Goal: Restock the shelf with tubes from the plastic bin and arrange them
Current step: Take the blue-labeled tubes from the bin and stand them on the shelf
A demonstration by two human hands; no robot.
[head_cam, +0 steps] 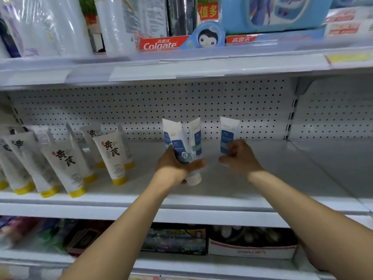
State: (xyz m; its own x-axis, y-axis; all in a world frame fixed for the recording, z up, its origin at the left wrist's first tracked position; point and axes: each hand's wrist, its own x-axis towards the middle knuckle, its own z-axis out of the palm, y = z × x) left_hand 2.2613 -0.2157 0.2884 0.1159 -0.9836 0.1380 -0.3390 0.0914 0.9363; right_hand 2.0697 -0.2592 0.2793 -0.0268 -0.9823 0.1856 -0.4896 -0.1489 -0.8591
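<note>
My left hand (175, 166) grips a bundle of white-and-blue tubes (181, 146), caps down, over the middle shelf (262, 170). My right hand (239, 156), blurred, holds one more white-and-blue tube (228, 134) upright a little to the right of the bundle. Whether that tube's cap touches the shelf is hidden by the hand. Several white tubes with yellow caps (110, 154) stand leaning back in rows on the left part of the same shelf. The plastic bin is out of view.
A white pegboard (141, 106) backs the shelf, with a bracket (291, 116) at the right. Toothpaste boxes (161, 43) and bottles fill the shelf above. Boxed goods (250, 247) sit on the shelf below. Bare shelf surface lies right of my hands.
</note>
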